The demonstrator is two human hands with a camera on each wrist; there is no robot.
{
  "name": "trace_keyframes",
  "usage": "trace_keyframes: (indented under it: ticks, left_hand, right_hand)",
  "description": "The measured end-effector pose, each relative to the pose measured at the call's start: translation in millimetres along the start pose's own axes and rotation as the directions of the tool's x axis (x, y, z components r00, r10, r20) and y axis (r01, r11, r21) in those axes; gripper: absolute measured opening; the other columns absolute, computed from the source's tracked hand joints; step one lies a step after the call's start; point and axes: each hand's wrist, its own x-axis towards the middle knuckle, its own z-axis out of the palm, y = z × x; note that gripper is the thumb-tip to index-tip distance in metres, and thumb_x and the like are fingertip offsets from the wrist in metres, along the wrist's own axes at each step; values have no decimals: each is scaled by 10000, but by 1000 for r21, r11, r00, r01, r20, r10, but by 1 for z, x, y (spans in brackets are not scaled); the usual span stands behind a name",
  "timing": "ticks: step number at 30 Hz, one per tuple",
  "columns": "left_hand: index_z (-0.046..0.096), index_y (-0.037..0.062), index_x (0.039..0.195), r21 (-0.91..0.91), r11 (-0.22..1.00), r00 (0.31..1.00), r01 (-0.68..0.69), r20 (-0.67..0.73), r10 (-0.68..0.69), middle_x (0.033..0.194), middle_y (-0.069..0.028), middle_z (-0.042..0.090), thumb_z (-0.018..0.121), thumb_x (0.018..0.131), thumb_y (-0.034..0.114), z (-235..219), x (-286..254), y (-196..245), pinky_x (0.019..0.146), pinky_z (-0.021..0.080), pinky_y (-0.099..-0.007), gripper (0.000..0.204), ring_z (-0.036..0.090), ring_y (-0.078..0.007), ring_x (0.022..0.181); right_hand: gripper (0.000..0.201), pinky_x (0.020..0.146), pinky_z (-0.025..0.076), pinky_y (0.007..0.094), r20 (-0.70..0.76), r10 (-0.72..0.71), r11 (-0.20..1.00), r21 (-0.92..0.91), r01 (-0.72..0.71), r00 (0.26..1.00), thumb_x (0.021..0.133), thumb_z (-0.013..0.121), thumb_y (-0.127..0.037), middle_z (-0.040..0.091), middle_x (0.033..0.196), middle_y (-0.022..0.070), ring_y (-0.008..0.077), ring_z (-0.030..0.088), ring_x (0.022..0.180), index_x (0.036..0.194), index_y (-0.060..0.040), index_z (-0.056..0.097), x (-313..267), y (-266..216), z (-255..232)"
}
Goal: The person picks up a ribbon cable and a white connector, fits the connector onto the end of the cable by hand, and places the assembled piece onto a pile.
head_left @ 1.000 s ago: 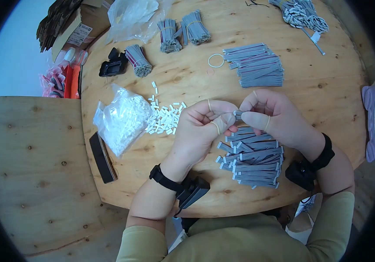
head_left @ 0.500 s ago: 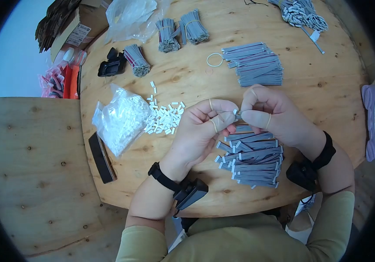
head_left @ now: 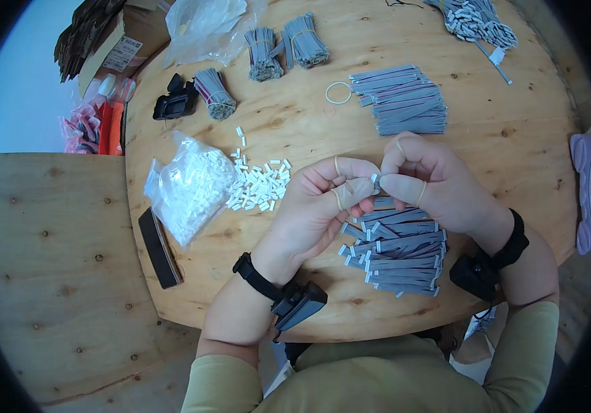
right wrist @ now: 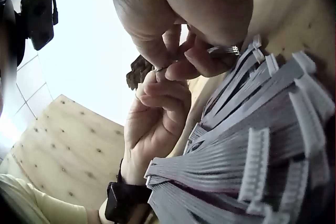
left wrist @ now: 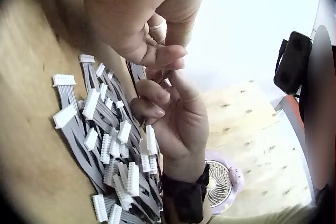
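Observation:
Between the two hands is a small white connector point(head_left: 376, 179) at the end of a grey ribbon cable. The left hand point(head_left: 323, 196) pinches it with thumb and index finger from the left. From the right, the right hand point(head_left: 436, 180) pinches the cable side, its fingertips close against the left ones. Pale covers sit on both thumbs and index fingers. Below the hands lies a pile of grey cables with white connectors point(head_left: 405, 255), seen closer in the left wrist view point(left wrist: 118, 150) and the right wrist view point(right wrist: 256, 163). Fingers largely hide the held piece in both wrist views.
Loose white connectors point(head_left: 261, 186) lie beside a clear bag of them point(head_left: 196, 186). Further back are flat cables point(head_left: 405, 100), tied bundles point(head_left: 306, 43), a rubber band point(head_left: 339, 93) and a black case point(head_left: 176, 100). A dark flat object point(head_left: 160, 248) rests near the left edge.
The white connector has turned slightly between the fingertips, and the left fingertips have shifted a little to the right. Both hands stay above the cable pile.

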Motion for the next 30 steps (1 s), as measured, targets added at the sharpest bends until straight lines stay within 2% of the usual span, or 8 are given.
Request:
trace_keyframes:
  ticks: [4, 13, 16, 19, 28, 30]
  left_hand:
    - [564, 5, 944, 0, 1000, 1000, -11, -9, 11, 786, -52, 594, 576, 793, 52, 1, 0, 0, 590, 466, -179, 158, 565, -88, 665]
    - [566, 6, 960, 42, 998, 999, -42, -26, 43, 785, -54, 595, 581, 791, 57, 2, -1, -1, 572, 460, -177, 177, 565, -87, 661]
    - [568, 6, 961, 54, 998, 998, -45, -51, 47, 778, -57, 597, 579, 791, 52, 2, -1, -2, 560, 457, -179, 176, 565, -88, 651]
    - [573, 9, 956, 112, 991, 995, -78, -57, 84, 773, -58, 601, 578, 792, 52, 3, -1, -3, 550, 454, -178, 170, 565, -87, 643]
    - [583, 12, 947, 253, 958, 988, -131, -52, 149, 765, -50, 613, 578, 796, 55, 3, -3, -2, 538, 442, -177, 157, 555, -67, 630]
    - [584, 12, 947, 246, 960, 988, -135, -41, 149, 772, -50, 615, 577, 796, 52, 2, -3, -3, 544, 445, -178, 156, 555, -66, 631]
  right_hand:
    - [61, 557, 426, 185, 0, -2, 1000, 10, 2, 1000, 795, 545, -57, 455, 747, -17, 46, 479, 630, 754, -37, 504, -1, -1, 0]
    - [52, 539, 419, 185, -40, 34, 999, 2, -34, 999, 802, 538, -64, 499, 739, -8, 39, 477, 630, 778, -41, 499, -2, -1, 0]
    - [56, 539, 412, 184, -40, 44, 999, 15, -43, 998, 799, 541, -58, 472, 756, -14, 38, 469, 628, 765, -36, 503, -1, -3, 2]
    - [69, 537, 405, 186, -33, -46, 998, -49, 45, 998, 795, 547, -50, 435, 776, -12, 37, 460, 622, 745, -26, 507, -1, 2, 1]
    - [67, 529, 405, 182, -7, -37, 998, -58, 37, 999, 788, 561, -45, 422, 793, 7, 55, 482, 603, 745, -8, 524, 0, 1, -1]
    - [73, 527, 407, 184, -15, -18, 1000, -3, 18, 1000, 784, 567, -43, 428, 788, 7, 56, 489, 602, 736, -7, 524, 0, 1, -1]
